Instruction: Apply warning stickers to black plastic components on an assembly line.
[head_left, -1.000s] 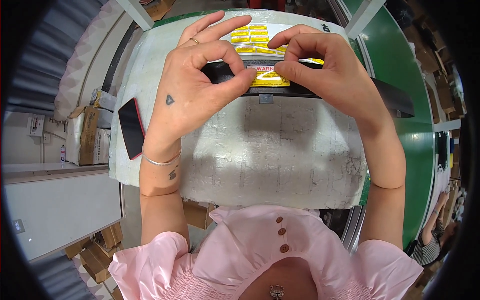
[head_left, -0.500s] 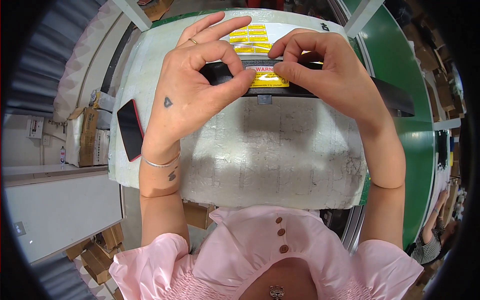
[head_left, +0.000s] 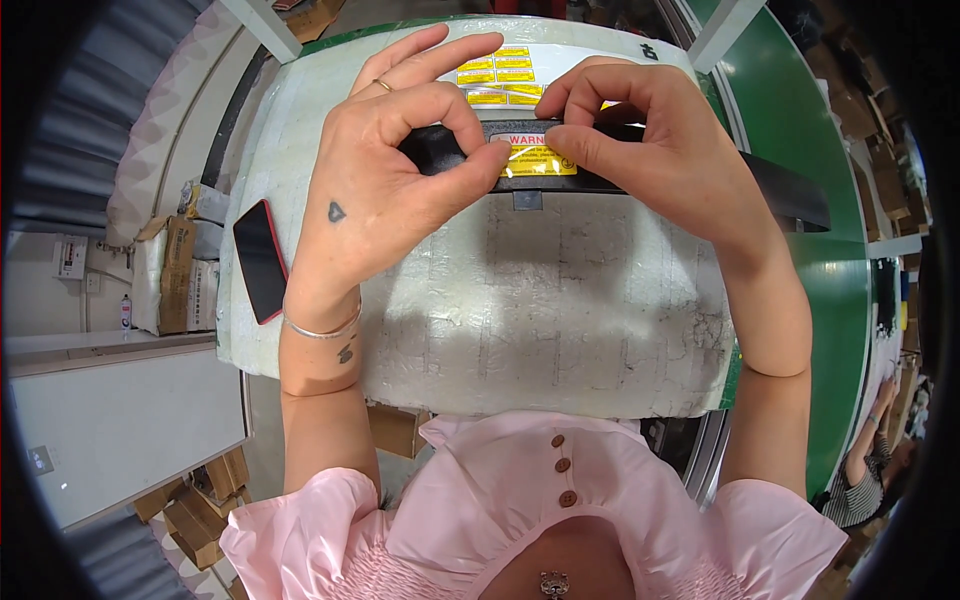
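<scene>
A small yellow-and-white warning label (head_left: 540, 160) lies against the front face of a long black bar (head_left: 790, 195). My left hand (head_left: 385, 175) pinches the label's left edge between thumb and index finger, its other fingers raised and spread. At the label's upper right, the thumb and curled fingers of my right hand (head_left: 660, 135) close on its other edge. Both hands rest close over the bar and hide parts of it. Under the label, a small dark tab (head_left: 527, 201) sticks out from the bar. I cannot tell whether the label is fully stuck down.
Behind the bar lies a sheet of yellow labels (head_left: 500, 70). A red-edged phone (head_left: 260, 262) sits at the left on the plastic-covered padded table (head_left: 540, 320). Cardboard boxes (head_left: 170, 270) stand beyond the left edge. Another person (head_left: 862, 480) is at the far right.
The label has tilted slightly between my fingertips, and more of its lower printing shows. Both hands keep nearly the same place and grip.
</scene>
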